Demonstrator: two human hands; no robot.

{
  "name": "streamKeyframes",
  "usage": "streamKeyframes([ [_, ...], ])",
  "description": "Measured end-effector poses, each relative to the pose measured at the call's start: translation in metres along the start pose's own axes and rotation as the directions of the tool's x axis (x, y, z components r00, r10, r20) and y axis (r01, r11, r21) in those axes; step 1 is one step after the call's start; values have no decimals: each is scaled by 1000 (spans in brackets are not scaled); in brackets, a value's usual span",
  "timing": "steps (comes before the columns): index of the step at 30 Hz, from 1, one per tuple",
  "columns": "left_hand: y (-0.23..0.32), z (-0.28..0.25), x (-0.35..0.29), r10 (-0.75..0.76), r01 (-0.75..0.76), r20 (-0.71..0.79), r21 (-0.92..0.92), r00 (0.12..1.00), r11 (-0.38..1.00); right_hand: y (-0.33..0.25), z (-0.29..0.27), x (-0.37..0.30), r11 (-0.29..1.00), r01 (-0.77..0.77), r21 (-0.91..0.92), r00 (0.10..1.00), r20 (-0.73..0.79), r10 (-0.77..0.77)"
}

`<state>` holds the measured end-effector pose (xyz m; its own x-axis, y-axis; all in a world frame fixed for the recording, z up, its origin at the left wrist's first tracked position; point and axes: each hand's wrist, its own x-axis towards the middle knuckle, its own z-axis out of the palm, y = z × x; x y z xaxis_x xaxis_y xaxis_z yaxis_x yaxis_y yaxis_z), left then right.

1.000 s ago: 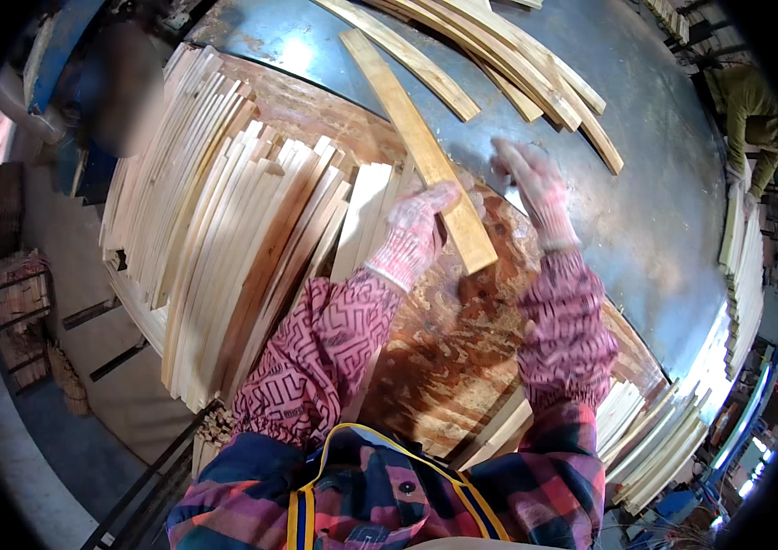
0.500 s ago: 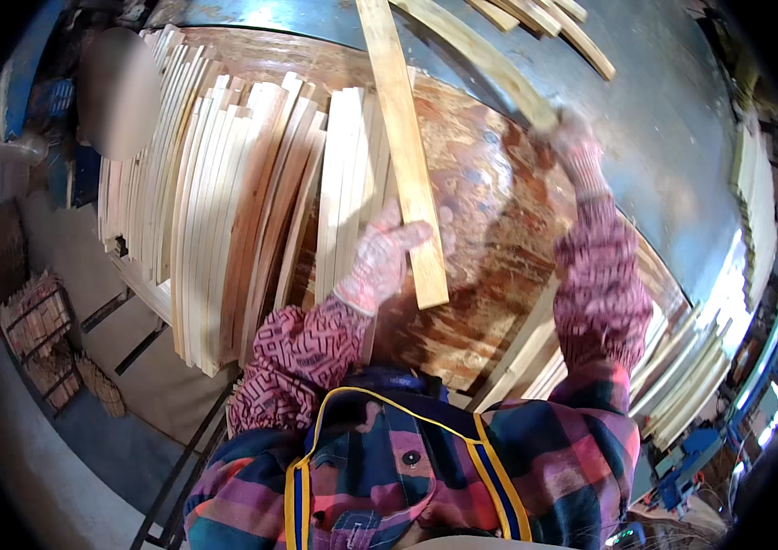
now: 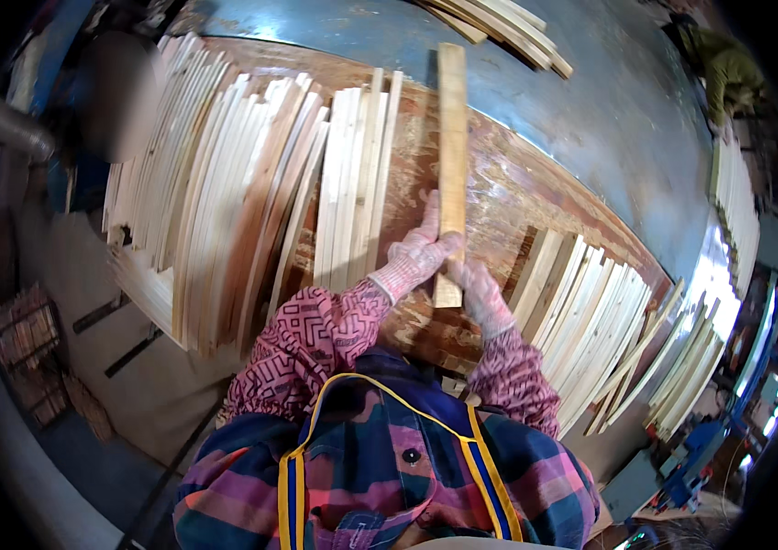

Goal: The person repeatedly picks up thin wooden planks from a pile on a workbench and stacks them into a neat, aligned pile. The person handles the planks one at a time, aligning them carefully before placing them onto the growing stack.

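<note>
A long pale wooden slat (image 3: pixel 451 137) stretches away from me above a stained plywood board. My left hand (image 3: pixel 418 252), in a whitish glove, grips the slat near its close end, with the thumb across it. Gloved too, my right hand (image 3: pixel 480 291) closes on the slat's right edge at the same end. Its fingers are partly hidden by the slat. Just left of my left hand stands a row of light slats (image 3: pixel 347 174) set on edge. To the right of my right hand is another row of slats (image 3: pixel 581 293).
The plywood board (image 3: pixel 517 183) lies under the work, with a blue-grey metal surface (image 3: pixel 609 119) beyond. More loose slats (image 3: pixel 508 32) rest on that surface at the far side. A large row of slats (image 3: pixel 224 202) fills the left. Another person (image 3: pixel 728 69) is at the far right.
My right hand has come from the far right, where it held a second slat, to the near end of the central slat. That slat now points straighter away; the second is no longer distinguishable.
</note>
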<state>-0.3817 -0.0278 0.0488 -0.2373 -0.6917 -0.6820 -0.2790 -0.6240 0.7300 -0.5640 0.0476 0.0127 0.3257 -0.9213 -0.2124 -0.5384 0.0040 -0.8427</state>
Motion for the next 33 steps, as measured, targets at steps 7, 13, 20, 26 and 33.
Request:
streamKeyframes([
  [7, 89, -89, -69, 737, -89, -23, 990, 676, 112, -73, -56, 60, 955, -289, -66, 952, 87, 294],
  [13, 125, -157, -121, 435, 405, -259, 869, 863, -285, -65, -90, 158, 777, 303, -552, 861, -191, -472],
  [20, -39, -151, -181, 37, 313, -659, 404, 751, 860, -139, 50, 230, 988, -128, 85, 872, 484, 71],
  [26, -138, -96, -138, 194, 303, -805, 418, 561, 856, -138, 90, 217, 656, -647, 389, 713, 612, 341],
  [33, -160, -126, -84, 453, 338, -634, 745, 626, 576, -25, 82, 181, -133, 417, -899, 741, 421, -524],
])
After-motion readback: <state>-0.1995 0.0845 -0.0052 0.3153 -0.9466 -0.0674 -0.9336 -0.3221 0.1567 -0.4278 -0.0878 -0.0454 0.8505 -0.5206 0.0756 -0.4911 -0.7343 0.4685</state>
